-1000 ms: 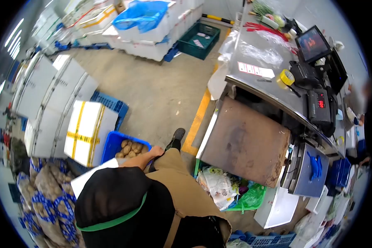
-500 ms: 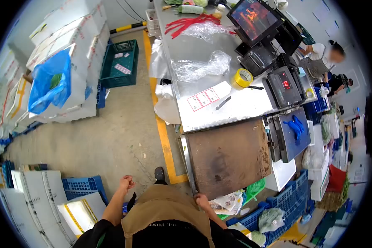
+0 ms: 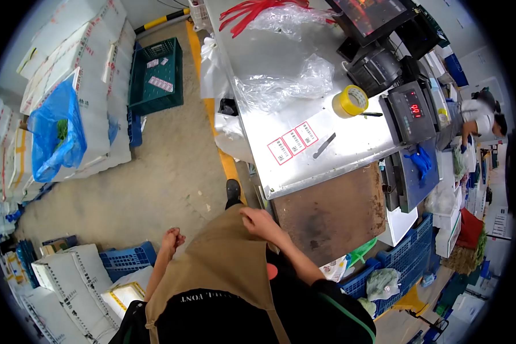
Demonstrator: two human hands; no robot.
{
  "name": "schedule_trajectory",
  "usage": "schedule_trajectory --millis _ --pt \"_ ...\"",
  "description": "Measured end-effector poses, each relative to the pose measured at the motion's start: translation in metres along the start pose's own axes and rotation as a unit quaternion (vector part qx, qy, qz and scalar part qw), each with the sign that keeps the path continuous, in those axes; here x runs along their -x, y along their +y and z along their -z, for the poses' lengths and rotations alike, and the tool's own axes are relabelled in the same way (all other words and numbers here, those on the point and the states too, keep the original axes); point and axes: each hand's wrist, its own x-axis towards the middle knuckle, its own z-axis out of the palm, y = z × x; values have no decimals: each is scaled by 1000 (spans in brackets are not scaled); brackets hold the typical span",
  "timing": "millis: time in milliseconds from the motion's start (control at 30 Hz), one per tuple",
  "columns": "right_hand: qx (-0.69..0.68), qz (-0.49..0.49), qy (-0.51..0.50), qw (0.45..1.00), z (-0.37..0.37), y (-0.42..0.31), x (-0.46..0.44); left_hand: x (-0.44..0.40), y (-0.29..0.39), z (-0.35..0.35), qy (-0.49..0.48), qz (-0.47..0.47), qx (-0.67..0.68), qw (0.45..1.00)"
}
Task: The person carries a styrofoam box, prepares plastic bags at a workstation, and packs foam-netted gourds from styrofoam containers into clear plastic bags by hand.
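My left hand (image 3: 173, 237) hangs beside the brown apron (image 3: 212, 258), over the concrete floor. Its fingers are curled in, and nothing shows in them. In front of the apron, near the corner of the metal table (image 3: 258, 74), is my right hand (image 3: 259, 222). Its fingers are bent down and pressed together; their tips are hidden, so I cannot make out whether they hold anything. A brown board (image 3: 332, 212) lies just right of it. On the table are a label strip (image 3: 293, 143), a dark knife-like tool (image 3: 324, 145), yellow tape (image 3: 350, 101) and clear plastic film (image 3: 292, 86).
A scale (image 3: 408, 112) and a monitor (image 3: 375, 17) stand at the table's right. White foam boxes (image 3: 69, 281) and a blue pallet (image 3: 129, 258) are at lower left, a green crate (image 3: 156, 74) at upper left. A person (image 3: 481, 117) is far right.
My view has moved closer to the table. My right hand has risen from beside the board to the front of the apron. My left hand stays low and curled.
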Motion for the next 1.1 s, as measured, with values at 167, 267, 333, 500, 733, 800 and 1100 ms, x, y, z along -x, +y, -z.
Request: schedule_trajectory --millis 167,267,333,500,733,800,1100 --pt "157 8 -106 982 -4 11 -54 -7 76 -24 23 -32 -4 999" --pt "163 -19 -118 979 3 9 -71 -28 115 -44 -3 -45 -25 999" --pt "170 -62 -124 976 6 10 -75 -39 139 -67 -16 -52 -83 995" --pt "134 -81 -39 987 16 -6 -79 -85 190 -130 -127 -91 -306 939" --pt "72 -168 281 942 20 -48 -88 -156 257 -237 -186 -272 -483 811" --pt "118 -192 350 909 7 -42 -94 -187 263 -261 -192 -363 -473 779" --pt "158 -289 301 895 -27 -44 -97 -296 259 -295 -225 -429 -635 601"
